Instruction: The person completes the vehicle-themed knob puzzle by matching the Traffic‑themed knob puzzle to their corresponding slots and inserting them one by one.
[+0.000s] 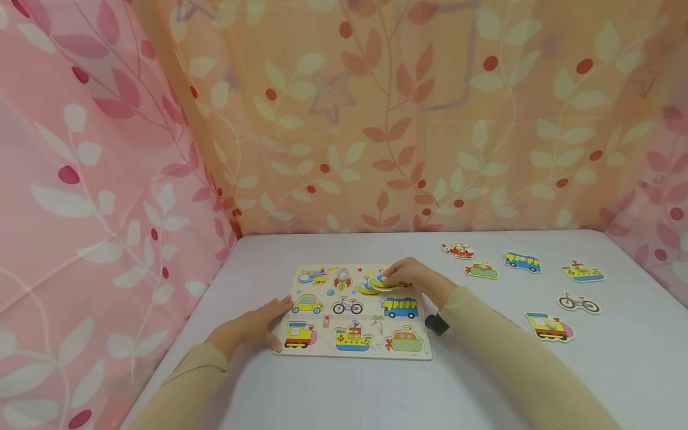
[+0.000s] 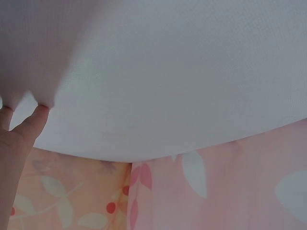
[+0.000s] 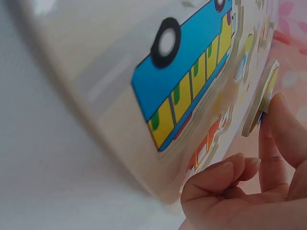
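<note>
A pale puzzle board (image 1: 322,355) with vehicle pictures lies flat on the table. My right hand (image 1: 416,276) is over its upper right part and pinches a flying-saucer puzzle piece (image 1: 381,282) between thumb and fingers. The right wrist view shows the piece (image 3: 261,98) tilted and apart from the board, held from its face; the other fingers (image 3: 216,179) are curled under. A printed saucer (image 1: 366,289) is partly covered by the piece. Beside the board's left edge rests my left hand (image 1: 249,325), fingers spread and touching that edge. In the left wrist view its fingertips (image 2: 41,112) meet a white surface.
Loose pieces lie right of the board: helicopter (image 1: 458,250), submarine (image 1: 481,270), bus (image 1: 521,261), ship (image 1: 583,272), bicycle (image 1: 579,303) and train (image 1: 549,326). A black object (image 1: 436,325) shows by the right wrist. Patterned curtains (image 1: 376,119) stand behind and beside the table.
</note>
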Demonstrator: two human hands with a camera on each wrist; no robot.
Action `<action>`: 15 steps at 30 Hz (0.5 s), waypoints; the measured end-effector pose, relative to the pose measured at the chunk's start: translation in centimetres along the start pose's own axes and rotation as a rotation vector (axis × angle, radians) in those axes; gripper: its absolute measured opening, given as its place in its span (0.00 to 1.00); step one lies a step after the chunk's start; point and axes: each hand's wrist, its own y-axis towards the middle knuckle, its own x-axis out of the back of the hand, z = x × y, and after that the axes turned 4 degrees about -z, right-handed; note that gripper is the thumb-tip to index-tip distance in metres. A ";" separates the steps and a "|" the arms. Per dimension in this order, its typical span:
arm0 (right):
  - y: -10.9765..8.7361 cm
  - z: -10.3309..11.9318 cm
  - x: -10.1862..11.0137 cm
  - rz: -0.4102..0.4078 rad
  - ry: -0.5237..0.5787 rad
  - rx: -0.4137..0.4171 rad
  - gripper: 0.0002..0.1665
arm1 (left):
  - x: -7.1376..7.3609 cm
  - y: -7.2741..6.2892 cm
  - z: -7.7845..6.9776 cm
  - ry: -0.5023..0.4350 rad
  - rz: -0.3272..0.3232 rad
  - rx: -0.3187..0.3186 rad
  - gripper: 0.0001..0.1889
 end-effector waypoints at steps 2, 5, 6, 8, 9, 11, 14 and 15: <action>0.1 0.2 -0.4 0.000 0.017 -0.011 0.14 | 0.1 0.0 -0.1 0.000 0.002 -0.002 0.54; 0.1 0.5 -0.9 -0.001 0.048 -0.019 0.12 | 0.1 0.0 -0.1 0.000 0.004 -0.007 0.54; 0.1 0.5 -1.1 0.002 0.061 -0.016 0.12 | 0.1 0.0 -0.1 -0.002 0.004 -0.004 0.54; 0.0 0.6 -1.4 0.007 0.077 -0.005 0.11 | 0.1 -0.1 -0.1 0.001 0.002 -0.005 0.54; 0.0 0.6 -1.5 0.006 0.073 0.010 0.10 | 0.1 -0.1 0.0 0.003 0.002 -0.007 0.54; -0.1 0.7 -1.8 0.006 0.068 0.029 0.10 | 0.1 -0.1 0.0 0.003 0.000 -0.011 0.54; -0.1 0.7 -2.2 0.009 0.057 0.046 0.10 | 0.1 -0.1 0.0 0.004 0.000 -0.013 0.54; -0.2 0.8 -2.3 0.008 0.057 0.044 0.10 | 0.1 -0.1 -0.1 0.003 0.000 -0.010 0.54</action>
